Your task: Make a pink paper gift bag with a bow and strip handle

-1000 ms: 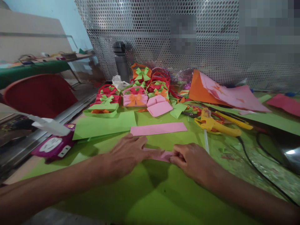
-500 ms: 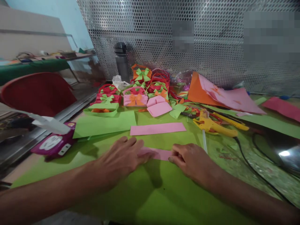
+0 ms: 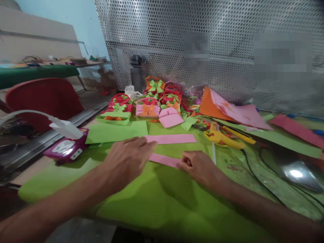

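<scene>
A narrow pink paper strip (image 3: 164,160) slants over the green table surface in front of me. My right hand (image 3: 194,163) is closed, pinching the strip's right end between thumb and curled fingers. Over its left end hovers my left hand (image 3: 131,155), slightly blurred, with fingers stretched out; it hides that end. Just behind lies a wider pink paper strip (image 3: 174,138), partly covered by my left fingertips. A light green paper sheet (image 3: 116,131) lies beyond my left hand. Farther back stands a group of small paper bags with bows (image 3: 147,110), next to a folded pink paper piece (image 3: 170,118).
A yellow glue gun (image 3: 222,139) with a black cord lies to the right, near a dark glossy object (image 3: 296,175). On the left sit a purple power socket (image 3: 66,148) with a white plug and a red chair (image 3: 43,101). A bottle (image 3: 136,72) stands before the perforated metal panel (image 3: 164,44).
My left hand has lifted and shifted left, so more of the narrow strip shows. The strip now tilts down to the right, its right end still in my right hand. The camera view has shifted.
</scene>
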`<control>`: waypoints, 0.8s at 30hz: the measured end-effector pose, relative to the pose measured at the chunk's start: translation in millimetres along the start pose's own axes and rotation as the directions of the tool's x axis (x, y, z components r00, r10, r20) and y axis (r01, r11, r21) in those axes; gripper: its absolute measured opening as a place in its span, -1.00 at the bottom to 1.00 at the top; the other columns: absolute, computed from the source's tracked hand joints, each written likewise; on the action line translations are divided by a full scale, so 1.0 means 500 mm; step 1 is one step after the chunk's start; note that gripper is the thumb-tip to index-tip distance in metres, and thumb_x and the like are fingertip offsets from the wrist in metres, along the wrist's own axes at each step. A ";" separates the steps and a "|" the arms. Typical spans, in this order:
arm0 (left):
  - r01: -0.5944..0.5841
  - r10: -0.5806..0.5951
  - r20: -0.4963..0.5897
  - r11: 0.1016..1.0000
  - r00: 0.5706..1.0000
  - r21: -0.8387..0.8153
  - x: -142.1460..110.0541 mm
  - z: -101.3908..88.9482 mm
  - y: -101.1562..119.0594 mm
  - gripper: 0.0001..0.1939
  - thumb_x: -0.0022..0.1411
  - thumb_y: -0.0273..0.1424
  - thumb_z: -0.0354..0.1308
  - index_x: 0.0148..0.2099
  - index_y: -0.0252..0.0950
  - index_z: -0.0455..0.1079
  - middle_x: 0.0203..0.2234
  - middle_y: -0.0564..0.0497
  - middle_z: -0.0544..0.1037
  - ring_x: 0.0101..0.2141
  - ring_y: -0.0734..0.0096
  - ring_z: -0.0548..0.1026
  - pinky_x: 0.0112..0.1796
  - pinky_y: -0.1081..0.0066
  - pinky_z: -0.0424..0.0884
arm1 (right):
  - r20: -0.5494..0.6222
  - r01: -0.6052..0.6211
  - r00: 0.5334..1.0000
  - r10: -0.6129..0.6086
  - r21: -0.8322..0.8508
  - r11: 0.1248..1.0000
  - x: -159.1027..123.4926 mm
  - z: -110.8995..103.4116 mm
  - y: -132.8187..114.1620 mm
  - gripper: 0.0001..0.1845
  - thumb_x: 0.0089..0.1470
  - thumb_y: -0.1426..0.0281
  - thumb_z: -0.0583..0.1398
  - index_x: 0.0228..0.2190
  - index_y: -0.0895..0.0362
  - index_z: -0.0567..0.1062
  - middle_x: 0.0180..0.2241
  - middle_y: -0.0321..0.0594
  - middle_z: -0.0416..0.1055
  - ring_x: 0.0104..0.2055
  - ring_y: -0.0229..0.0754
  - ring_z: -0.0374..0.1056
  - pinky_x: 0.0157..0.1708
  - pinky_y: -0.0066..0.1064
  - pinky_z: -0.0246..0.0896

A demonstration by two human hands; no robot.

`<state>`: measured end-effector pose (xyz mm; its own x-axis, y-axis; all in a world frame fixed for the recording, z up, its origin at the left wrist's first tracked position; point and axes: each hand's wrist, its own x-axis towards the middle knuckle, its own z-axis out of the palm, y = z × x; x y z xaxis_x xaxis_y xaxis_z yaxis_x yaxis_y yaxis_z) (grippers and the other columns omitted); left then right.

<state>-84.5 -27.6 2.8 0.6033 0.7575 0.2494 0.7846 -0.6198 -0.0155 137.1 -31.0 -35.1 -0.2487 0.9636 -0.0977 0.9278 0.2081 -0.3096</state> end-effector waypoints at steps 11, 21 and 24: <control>0.169 0.149 0.438 0.777 0.886 -0.607 0.192 0.027 0.077 -0.66 0.12 -0.21 -0.03 -0.59 -0.31 0.22 -0.73 0.11 0.32 -0.70 0.58 0.26 -0.66 0.53 0.11 | -0.072 -0.040 0.997 0.030 -0.141 0.989 -0.006 0.004 0.021 -0.81 0.02 0.43 0.07 -0.49 0.15 0.48 -0.54 -0.19 0.45 -0.49 -0.21 0.33 -0.56 -0.44 -0.10; 0.126 0.177 0.353 0.717 0.919 -0.685 0.298 -0.059 0.108 -0.68 0.12 -0.25 0.05 -0.57 -0.35 0.26 -0.68 0.03 0.45 -0.66 0.55 0.40 -0.61 0.54 0.32 | -0.108 -0.088 0.992 0.071 -0.155 0.984 -0.002 -0.002 0.033 -0.84 0.01 0.45 0.08 -0.40 0.17 0.48 -0.44 -0.11 0.48 -0.42 -0.16 0.37 -0.53 -0.44 0.01; -0.054 0.268 0.133 0.593 0.954 -0.803 0.337 -0.092 0.173 -0.71 0.13 -0.26 0.06 -0.52 -0.35 0.28 -0.66 0.04 0.46 -0.66 0.60 0.41 -0.61 0.59 0.30 | -0.121 -0.078 0.991 0.058 -0.168 0.983 0.000 0.000 0.035 -0.84 0.02 0.45 0.08 -0.39 0.15 0.47 -0.43 -0.15 0.48 -0.40 -0.17 0.37 -0.51 -0.44 0.03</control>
<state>78.7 37.0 88.4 0.8048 0.5843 0.1047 0.3179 -0.5733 0.7551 153.3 -27.1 -40.5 -0.1588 0.9873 -0.0003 0.9780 0.1572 -0.1373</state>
